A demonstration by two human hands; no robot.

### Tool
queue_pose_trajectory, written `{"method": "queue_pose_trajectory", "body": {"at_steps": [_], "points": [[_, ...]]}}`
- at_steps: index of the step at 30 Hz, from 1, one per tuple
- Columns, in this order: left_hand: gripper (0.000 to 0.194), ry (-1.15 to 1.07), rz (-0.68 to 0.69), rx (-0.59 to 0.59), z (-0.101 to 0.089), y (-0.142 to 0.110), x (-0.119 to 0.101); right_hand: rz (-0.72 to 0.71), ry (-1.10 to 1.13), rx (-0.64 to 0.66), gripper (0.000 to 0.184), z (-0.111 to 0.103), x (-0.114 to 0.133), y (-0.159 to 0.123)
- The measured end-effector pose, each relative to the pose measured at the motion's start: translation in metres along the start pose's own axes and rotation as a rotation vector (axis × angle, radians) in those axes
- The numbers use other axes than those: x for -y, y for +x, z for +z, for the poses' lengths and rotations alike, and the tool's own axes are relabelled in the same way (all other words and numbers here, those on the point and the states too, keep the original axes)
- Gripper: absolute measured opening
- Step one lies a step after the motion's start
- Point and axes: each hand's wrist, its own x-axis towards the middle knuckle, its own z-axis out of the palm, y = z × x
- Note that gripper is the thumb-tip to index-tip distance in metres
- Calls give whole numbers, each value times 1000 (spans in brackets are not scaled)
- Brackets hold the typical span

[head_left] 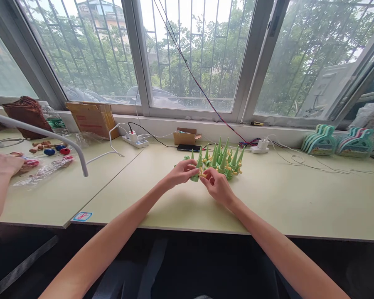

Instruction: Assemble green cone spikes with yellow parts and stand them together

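Observation:
Over the near middle of the table, my left hand (183, 172) is closed round a green plant-watering spike (200, 160), its pointed tip upward. My right hand (218, 185) pinches a small yellow valve piece (202, 175) at the side of that spike, near its base. The fingertips of both hands almost meet there, and they partly hide the spike's lower end. Just behind and to the right stands a cluster of several similar green spikes (223, 161), points up, with yellow pieces on their sides.
A black phone (188, 148) and small open cardboard box (186, 136) lie behind the spikes. Power strips (135, 142) and cables run along the windowsill. Green hanger-like packs (319, 140) stand right. At left, a co-worker's hand (1, 166) is near small toys (56, 150) and a white lamp arm (50, 132).

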Motion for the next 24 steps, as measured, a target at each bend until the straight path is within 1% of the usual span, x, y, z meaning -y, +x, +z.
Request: {"method": "queue_pose_trajectory", "body": {"at_steps": [5, 10, 15, 21, 24], "points": [[42, 9, 3, 15, 0, -1, -1, -8, -8, 5, 27, 1, -3, 1], [42, 17, 8, 30, 1, -1, -3, -9, -68, -9, 35, 1, -4, 2], [44, 18, 9, 34, 1, -1, -3, -3, -61, 16, 43, 1, -5, 2], [42, 10, 25, 58, 2, -2, -2, 32, -66, 24, 51, 1, -6, 2], [43, 11, 21, 41, 1, -1, -2, 35, -71, -9, 47, 0, -3, 2]]}}
